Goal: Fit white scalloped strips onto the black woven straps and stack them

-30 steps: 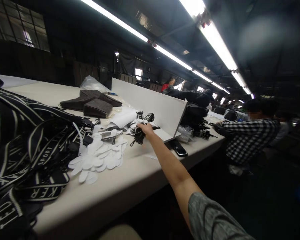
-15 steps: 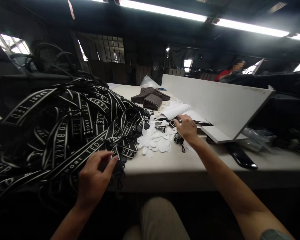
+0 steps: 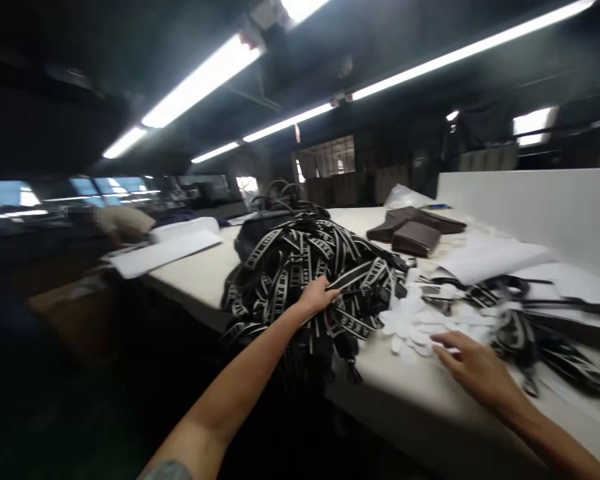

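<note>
A large heap of black straps with white lettering (image 3: 285, 267) lies on the pale table and hangs over its front edge. My left hand (image 3: 317, 295) is closed on one strap at the heap's right side. To the right, my right hand (image 3: 473, 363) has its thumb and fingers apart and holds nothing. It is beside a pile of small white rounded pieces (image 3: 415, 320). More black straps (image 3: 520, 333) lie loose beyond my right hand, some of them blurred.
Dark brown pouches (image 3: 417, 238) and a clear plastic bag (image 3: 407, 197) lie behind the heap. White sheets (image 3: 500, 257) rest before an upright white board (image 3: 540, 203). At the far left, a person bends near a white panel (image 3: 175, 247).
The view has swung left. My left hand has reached forward and taken hold of a strap. My right hand has come away from the straps by the white board to the white pieces.
</note>
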Available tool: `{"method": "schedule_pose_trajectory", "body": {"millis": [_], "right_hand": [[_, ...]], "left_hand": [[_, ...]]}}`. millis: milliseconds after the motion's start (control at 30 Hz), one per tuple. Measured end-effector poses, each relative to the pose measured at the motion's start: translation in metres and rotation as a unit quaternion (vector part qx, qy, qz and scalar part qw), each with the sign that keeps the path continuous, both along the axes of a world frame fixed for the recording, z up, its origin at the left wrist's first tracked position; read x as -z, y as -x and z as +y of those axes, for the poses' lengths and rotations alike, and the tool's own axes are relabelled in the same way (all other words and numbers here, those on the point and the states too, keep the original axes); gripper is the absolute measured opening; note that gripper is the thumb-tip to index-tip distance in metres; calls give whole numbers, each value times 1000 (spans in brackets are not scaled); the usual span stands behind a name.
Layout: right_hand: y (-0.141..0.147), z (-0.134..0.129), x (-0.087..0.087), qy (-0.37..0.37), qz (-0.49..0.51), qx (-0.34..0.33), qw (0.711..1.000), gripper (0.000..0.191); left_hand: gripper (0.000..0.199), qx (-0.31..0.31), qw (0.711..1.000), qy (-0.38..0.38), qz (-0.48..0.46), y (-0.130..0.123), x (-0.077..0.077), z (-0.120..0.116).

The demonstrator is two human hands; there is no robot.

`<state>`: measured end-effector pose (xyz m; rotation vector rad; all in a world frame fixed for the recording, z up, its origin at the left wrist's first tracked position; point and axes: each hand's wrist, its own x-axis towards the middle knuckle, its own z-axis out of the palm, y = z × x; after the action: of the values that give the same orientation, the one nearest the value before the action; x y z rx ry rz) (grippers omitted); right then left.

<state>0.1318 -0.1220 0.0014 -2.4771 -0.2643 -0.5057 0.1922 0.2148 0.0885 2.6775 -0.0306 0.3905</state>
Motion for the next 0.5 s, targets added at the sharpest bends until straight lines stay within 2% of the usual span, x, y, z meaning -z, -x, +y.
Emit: {"method": "schedule_pose_trajectory", "body": {"millis": [100,167,233,300,367,400,433,500], "right_hand": [[-21,-1,9,-47,-24,-8,999,38],[-20,10,-5,-70,-56,-3,996,42],[-8,27,-32,-95,-95,-2,991,46],[8,49,-66,-130,-130,-29,983,49],[17,71,-98,-194,-164,-80,964,58],[19,82,-112,-214,-170,-107,956,69],[19,91,-124,-224,-159,-138,951,85],[20,106,-143,-265,-105,-203,937,113]], "left_hand": [[17,-18,992,53,-111,1,-42,13],[14,-12,974,72,-215,9,-80,13],[17,28,949,81,-305,24,-122,5],[17,77,917,96,-379,45,-165,-7],[9,141,840,82,-517,66,-204,-16],[7,151,826,72,-539,75,-220,-18],[11,156,825,67,-539,81,-234,-19],[46,178,828,56,-529,89,-254,-18]]}}
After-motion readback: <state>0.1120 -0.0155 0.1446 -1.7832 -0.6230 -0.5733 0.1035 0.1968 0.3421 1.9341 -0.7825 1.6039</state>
